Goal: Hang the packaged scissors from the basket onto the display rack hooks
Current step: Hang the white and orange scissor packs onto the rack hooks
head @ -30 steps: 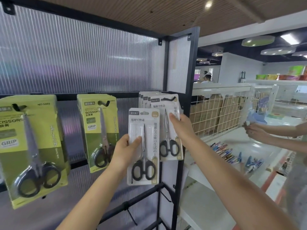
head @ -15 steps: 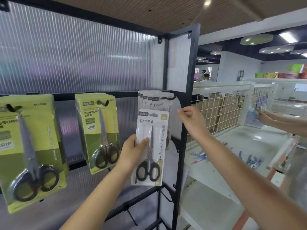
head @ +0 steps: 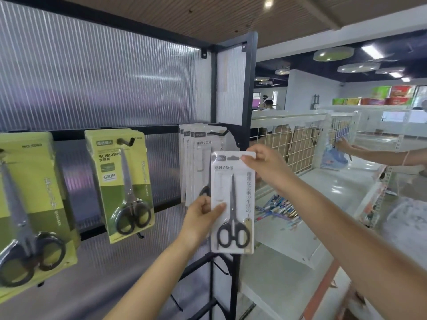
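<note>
Now held up in front of the black metal display rack post [head: 250, 93]: a flat white card-and-blister pack of black-handled scissors [head: 233, 202], upright, just below and to the right of the black wire hook [head: 218, 133] that already carries a stack of matching white scissor packs [head: 196, 162]. Pinched at two places. Left hand [head: 201, 218] curled on the pack's left edge below the middle, thumb across the front, fingers behind. Right hand [head: 261, 165] closed as a pinch grip on the top right corner, beside the slot-shaped hang hole [head: 233, 157]. Not yet threaded on the hook; hang hole clear of the hook tip and lower than it.

Likely light, judging by the easy fingertip hold. Card stiff enough to stay flat from an edge pinch, yet probably bendy near the thin top strip around the hang hole, so best gripped at the corner or edge and not over the slot itself. Clear blister front probably slick; card edges a surer purchase. Weight probably low in the pack, at the handles, so a tendency to swing upright once hung. Little risk of breakage, though the slot could tear if forced against the hook tip at an angle.

Left of the hook: two stacks of green card packs of larger scissors [head: 122, 183] on their own hooks. Basket not in view.
</note>
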